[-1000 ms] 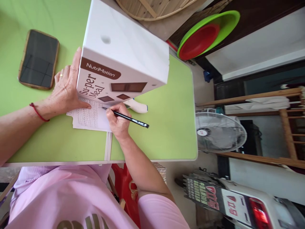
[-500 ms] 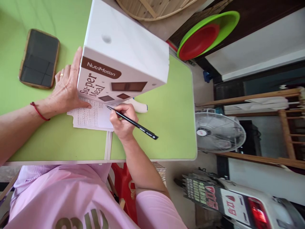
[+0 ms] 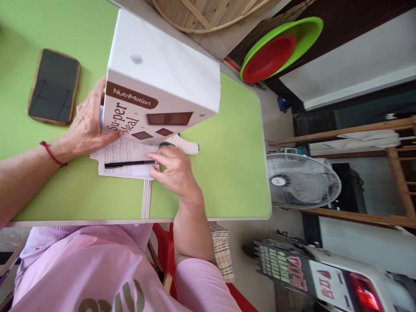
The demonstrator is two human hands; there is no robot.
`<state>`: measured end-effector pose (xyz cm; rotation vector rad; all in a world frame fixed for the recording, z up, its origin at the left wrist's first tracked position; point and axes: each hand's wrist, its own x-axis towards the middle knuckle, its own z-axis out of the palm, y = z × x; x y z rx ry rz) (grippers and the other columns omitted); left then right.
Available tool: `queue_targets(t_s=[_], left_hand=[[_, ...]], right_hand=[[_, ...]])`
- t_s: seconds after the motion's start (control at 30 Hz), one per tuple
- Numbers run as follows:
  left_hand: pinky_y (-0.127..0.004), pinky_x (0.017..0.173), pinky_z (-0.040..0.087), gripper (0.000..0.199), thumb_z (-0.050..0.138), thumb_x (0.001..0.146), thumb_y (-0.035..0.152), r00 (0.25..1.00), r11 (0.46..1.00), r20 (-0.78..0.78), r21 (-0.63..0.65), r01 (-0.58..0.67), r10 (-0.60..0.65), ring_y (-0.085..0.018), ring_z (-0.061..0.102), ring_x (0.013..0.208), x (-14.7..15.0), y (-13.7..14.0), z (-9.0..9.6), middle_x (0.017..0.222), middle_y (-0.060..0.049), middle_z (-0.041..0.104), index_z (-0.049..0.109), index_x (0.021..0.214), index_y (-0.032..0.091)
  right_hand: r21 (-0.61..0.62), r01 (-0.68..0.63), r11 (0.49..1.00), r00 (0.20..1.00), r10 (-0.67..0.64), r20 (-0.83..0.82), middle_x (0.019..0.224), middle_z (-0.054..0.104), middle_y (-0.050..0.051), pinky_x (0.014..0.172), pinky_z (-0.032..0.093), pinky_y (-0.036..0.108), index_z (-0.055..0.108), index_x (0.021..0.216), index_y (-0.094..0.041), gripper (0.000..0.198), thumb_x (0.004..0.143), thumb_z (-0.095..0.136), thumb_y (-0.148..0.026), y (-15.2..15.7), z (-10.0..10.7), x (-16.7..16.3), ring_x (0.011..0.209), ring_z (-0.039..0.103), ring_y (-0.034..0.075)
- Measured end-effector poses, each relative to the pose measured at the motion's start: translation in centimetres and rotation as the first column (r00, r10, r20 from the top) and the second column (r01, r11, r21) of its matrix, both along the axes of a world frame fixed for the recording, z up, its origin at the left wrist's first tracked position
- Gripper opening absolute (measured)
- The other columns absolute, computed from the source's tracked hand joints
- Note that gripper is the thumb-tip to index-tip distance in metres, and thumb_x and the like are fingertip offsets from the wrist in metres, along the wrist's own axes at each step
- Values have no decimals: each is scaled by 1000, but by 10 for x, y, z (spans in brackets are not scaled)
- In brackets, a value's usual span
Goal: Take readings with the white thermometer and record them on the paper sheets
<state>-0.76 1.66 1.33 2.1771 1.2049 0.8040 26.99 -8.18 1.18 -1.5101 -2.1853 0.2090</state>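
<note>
A white NutriMotion box [image 3: 178, 82] stands on the green table, overlapping the far part of a sheet of handwritten paper [image 3: 139, 149]. My left hand [image 3: 89, 121] grips the box's left edge, its thumb pressed on the printed front and its other fingers along the side. A black pen [image 3: 126, 164] lies across the paper. Around the pen's right end, the thumb and index finger of my right hand [image 3: 175, 169] are spread apart. Behind that hand, a white object with blue trim [image 3: 188, 145] is partly hidden by the box and fingers.
A phone in a brown-edged case [image 3: 53, 86] lies left of the box on the green table [image 3: 234, 173]. Past the table's right end are a fan [image 3: 302, 180] and a scooter [image 3: 351, 281]. A round woven tray [image 3: 211, 15] and a green basin [image 3: 308, 34] sit beyond the far edge.
My right hand has let go of the pen, which now lies flat on the paper. My left thumb has moved from the paper onto the box's front, and the box has shifted slightly left.
</note>
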Motion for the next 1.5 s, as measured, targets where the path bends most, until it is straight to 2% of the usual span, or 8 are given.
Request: queue_targets(t_s=[0.17, 0.33, 0.47, 0.53, 0.63, 0.73, 1.17, 1.5], left_hand=[[-62, 117, 44, 114, 50, 87, 98, 997, 995, 17, -70, -70, 71, -44, 52, 146, 0, -6, 13, 164, -14, 52, 33, 168, 20], [-60, 110, 50, 121, 48, 83, 103, 994, 989, 3, -95, -112, 113, -46, 57, 143, 2, -10, 16, 157, -16, 58, 36, 166, 16], [-60, 107, 52, 119, 47, 85, 101, 992, 990, 13, -71, -123, 124, -44, 62, 136, 3, -9, 15, 146, -16, 66, 41, 163, 12], [-60, 105, 53, 117, 43, 86, 100, 992, 990, -4, -60, -126, 126, -43, 66, 130, 3, -8, 15, 142, -16, 69, 45, 162, 11], [-61, 104, 53, 111, 39, 88, 100, 991, 990, -38, -52, -132, 130, -42, 67, 125, 3, -7, 14, 136, -15, 71, 52, 158, 15], [-62, 102, 55, 109, 37, 89, 100, 990, 990, -51, -47, -132, 130, -42, 68, 122, 2, -6, 10, 130, -15, 72, 55, 156, 16], [-59, 98, 57, 102, 30, 97, 98, 995, 996, -54, 17, -82, 83, -41, 69, 116, -2, -3, 4, 118, -14, 72, 48, 162, 21], [-60, 100, 55, 97, 37, 95, 94, 997, 998, -36, 1, -64, 64, -43, 66, 121, -3, 0, 3, 127, -15, 71, 51, 161, 25]], right_hand=[[109, 473, 874, 879, -477, 11, 118, 75, 14, 100, 55, 55, 74, 116, -21, 47, 71, 61, -15, 19, -8, 29, 111, 66, 32], [-107, 496, 862, 868, -492, 67, 114, 75, 15, 105, 52, 63, 71, 125, -20, 55, 70, 66, -21, 31, -20, 37, 110, 68, 37], [-37, 613, 789, 732, -585, -350, 107, 71, 11, 89, 60, 55, 64, 118, -22, 51, 68, 69, -30, 27, -15, 35, 95, 68, 30], [-13, 529, 848, 672, -428, -604, 101, 68, 7, 76, 61, 46, 61, 114, -25, 44, 72, 69, -36, 21, -8, 25, 84, 66, 24], [-101, 164, 981, 561, -177, -808, 85, 66, 3, 60, 59, 38, 66, 103, -28, 33, 74, 68, -43, 6, 3, -5, 71, 62, 20], [-230, -72, 970, 454, -173, -874, 73, 65, 0, 54, 57, 36, 70, 94, -26, 28, 72, 71, -43, -7, 6, -38, 63, 60, 18], [-467, -90, 879, 436, -387, -812, 69, 61, -2, 59, 51, 33, 63, 74, -23, 30, 67, 79, -48, -5, -2, -60, 61, 55, 14], [-420, -80, 904, 415, -353, -839, 65, 66, -1, 57, 52, 33, 67, 69, -23, 33, 67, 79, -54, -3, -2, -62, 59, 58, 15]])
